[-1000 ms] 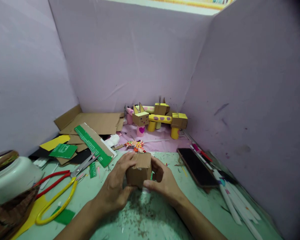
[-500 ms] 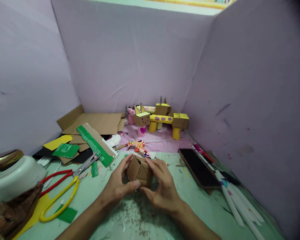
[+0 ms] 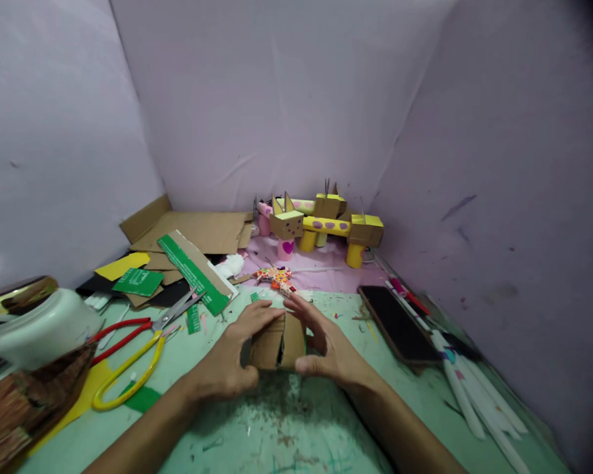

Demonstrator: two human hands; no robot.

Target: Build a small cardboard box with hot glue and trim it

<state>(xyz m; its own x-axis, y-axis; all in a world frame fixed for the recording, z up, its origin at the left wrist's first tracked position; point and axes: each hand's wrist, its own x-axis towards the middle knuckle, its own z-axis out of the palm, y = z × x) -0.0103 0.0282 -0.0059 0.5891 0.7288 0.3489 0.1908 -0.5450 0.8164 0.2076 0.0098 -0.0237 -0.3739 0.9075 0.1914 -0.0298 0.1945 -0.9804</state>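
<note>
Between my two hands sits a small brown cardboard box (image 3: 267,342), with a dark gap running down its near face. My left hand (image 3: 232,352) curves round its left side, fingers over the far top edge and thumb low at the near left. On the other side my right hand (image 3: 326,345) grips it, thumb on the near right corner and fingers along the far right edge. Left of my hands lie scissors (image 3: 155,327) with one red and one yellow handle, blades apart. A small colourful patterned piece (image 3: 275,275) lies just beyond the box.
Cardboard animal figures (image 3: 326,227) stand at the back. Cardboard sheets (image 3: 202,230) and a green strip (image 3: 192,273) lie left. A white container (image 3: 44,329) stands at far left. On the right are a phone (image 3: 400,326) and several white markers (image 3: 479,395).
The cardboard box has been turned, so its gap now faces toward me. My hands have shifted round its sides. The whole view has moved slightly.
</note>
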